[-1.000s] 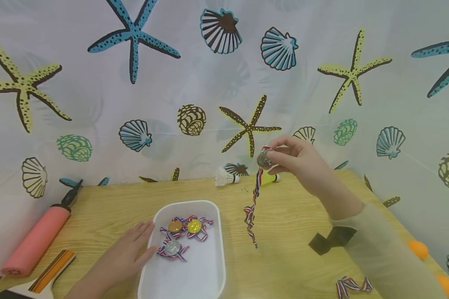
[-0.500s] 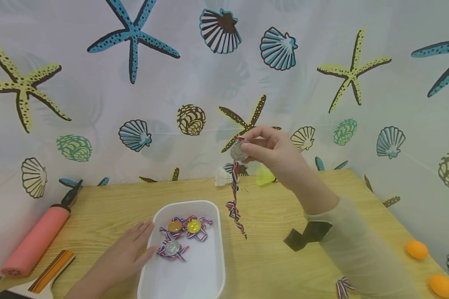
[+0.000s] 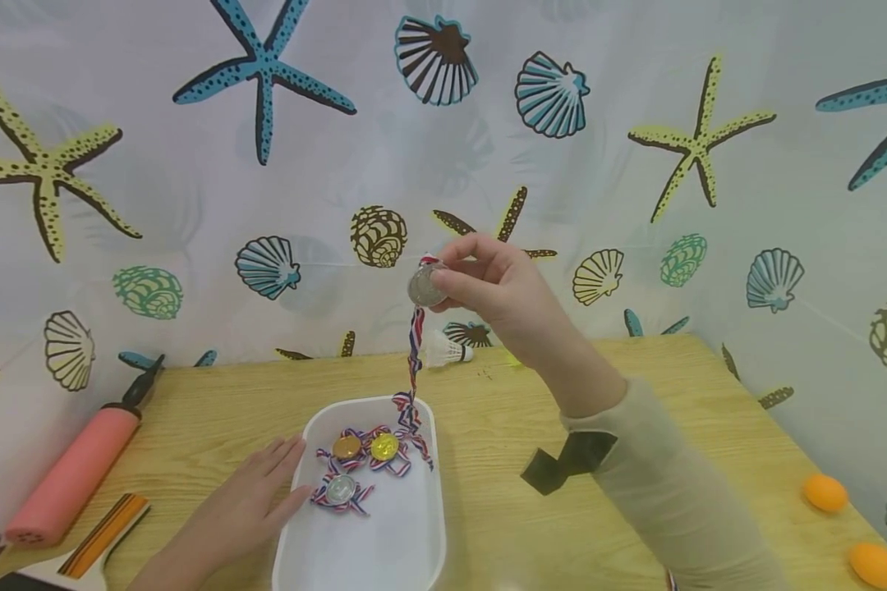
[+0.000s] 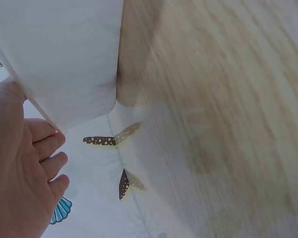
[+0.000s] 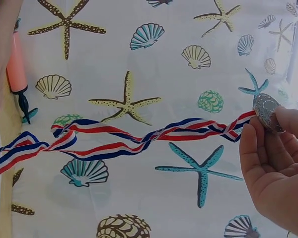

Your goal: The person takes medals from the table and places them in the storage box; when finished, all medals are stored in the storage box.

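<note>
My right hand pinches a silver medal between thumb and fingers, high above the table. Its red, white and blue ribbon hangs down in a loose twist, the lower end overlapping the tray in the head view. Three medals lie in the white tray: a bronze medal, a gold medal and another silver one, the lying silver medal, each on its bunched ribbon. My left hand rests at the tray's left rim, fingers relaxed, with its thumb over the edge.
A pink hand pump and a striped paddle-like item lie on the left. Near the back curtain is a white shuttlecock, a yellow one mostly hidden behind my right arm. Two orange balls sit at the table's right edge.
My right hand has carried the silver medal leftward and slightly up, bringing its dangling ribbon from right of the tray to over its right side. My left hand stays put.
</note>
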{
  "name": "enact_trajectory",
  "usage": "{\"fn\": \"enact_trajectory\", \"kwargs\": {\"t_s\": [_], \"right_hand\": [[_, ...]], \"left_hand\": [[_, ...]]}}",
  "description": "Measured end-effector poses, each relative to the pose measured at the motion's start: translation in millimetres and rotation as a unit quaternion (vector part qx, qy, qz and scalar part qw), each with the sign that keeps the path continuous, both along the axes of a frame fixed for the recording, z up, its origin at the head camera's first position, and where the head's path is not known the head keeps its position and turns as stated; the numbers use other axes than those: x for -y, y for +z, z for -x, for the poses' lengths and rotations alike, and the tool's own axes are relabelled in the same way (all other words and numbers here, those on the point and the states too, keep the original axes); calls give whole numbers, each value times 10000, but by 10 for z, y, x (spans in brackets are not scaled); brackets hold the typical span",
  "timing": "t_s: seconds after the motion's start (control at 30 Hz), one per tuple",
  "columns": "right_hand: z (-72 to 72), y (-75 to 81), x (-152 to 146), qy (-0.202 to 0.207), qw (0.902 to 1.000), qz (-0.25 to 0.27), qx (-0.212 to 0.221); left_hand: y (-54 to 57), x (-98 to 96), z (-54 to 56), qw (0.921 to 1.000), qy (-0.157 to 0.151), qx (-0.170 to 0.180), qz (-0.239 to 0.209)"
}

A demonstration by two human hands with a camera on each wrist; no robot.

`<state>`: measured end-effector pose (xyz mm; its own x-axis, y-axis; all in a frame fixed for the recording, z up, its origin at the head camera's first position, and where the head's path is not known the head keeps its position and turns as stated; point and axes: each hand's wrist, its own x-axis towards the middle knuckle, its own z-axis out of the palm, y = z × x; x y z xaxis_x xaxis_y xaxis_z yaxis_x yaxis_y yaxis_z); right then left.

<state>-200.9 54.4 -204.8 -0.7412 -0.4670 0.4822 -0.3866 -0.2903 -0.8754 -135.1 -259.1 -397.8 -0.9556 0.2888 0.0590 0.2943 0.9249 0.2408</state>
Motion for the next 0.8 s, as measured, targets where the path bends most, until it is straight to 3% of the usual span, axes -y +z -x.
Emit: {"fn": "enact_trajectory", "kwargs": {"t_s": [0.33, 0.8], "right_hand": [[69, -466, 175, 165, 9941, -941, 513], [104, -1078, 361, 455, 9740, -2057, 835]], "left_hand": [[-3, -3, -6, 10000, 36, 35, -27], [-6, -2, -19, 9999, -17, -147, 47]]}}
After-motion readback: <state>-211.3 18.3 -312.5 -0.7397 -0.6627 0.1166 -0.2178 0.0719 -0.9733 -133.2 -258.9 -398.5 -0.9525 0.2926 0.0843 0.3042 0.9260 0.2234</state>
